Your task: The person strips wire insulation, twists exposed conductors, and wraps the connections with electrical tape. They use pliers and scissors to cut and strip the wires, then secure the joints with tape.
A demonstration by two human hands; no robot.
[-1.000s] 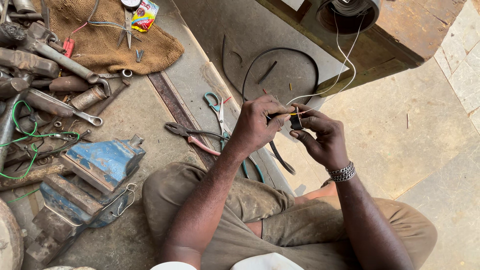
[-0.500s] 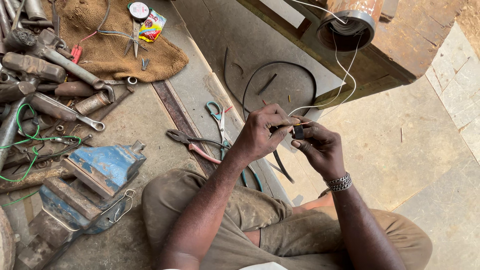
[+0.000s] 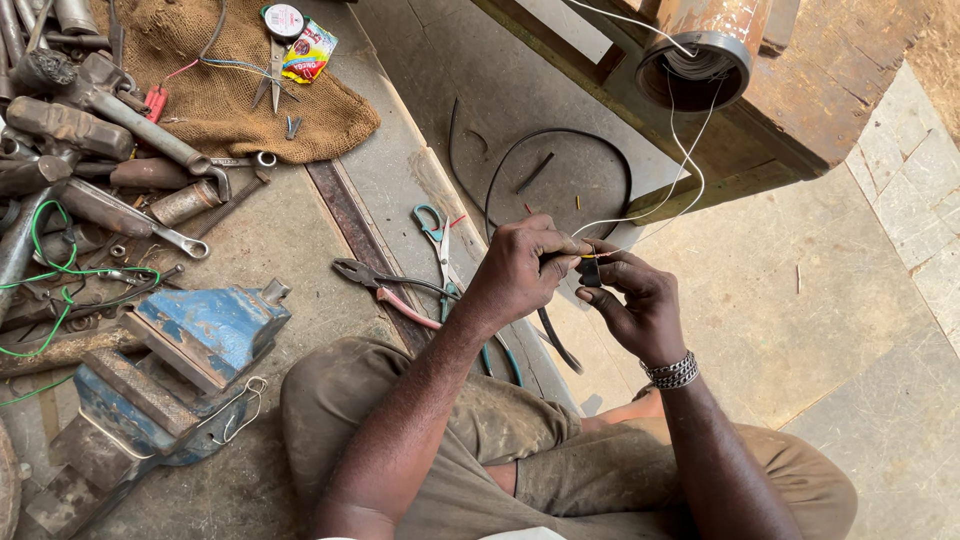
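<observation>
I sit on the floor with both hands raised over my knees. My left hand pinches a thin tool or wire end at its fingertips. My right hand, with a metal bracelet at the wrist, holds a small black part against it. A thin white wire runs from my fingers up to a round coil housing on the wooden bench. Below my hands lie green-handled scissors and red-handled pliers.
A blue bench vise stands at the left. Wrenches and metal tools are piled at upper left beside burlap sacking with a tape roll. A black cable loop lies on the floor. Green wire curls at far left.
My hands stay together on the small part and wire, shifting only slightly. The view has moved a little.
</observation>
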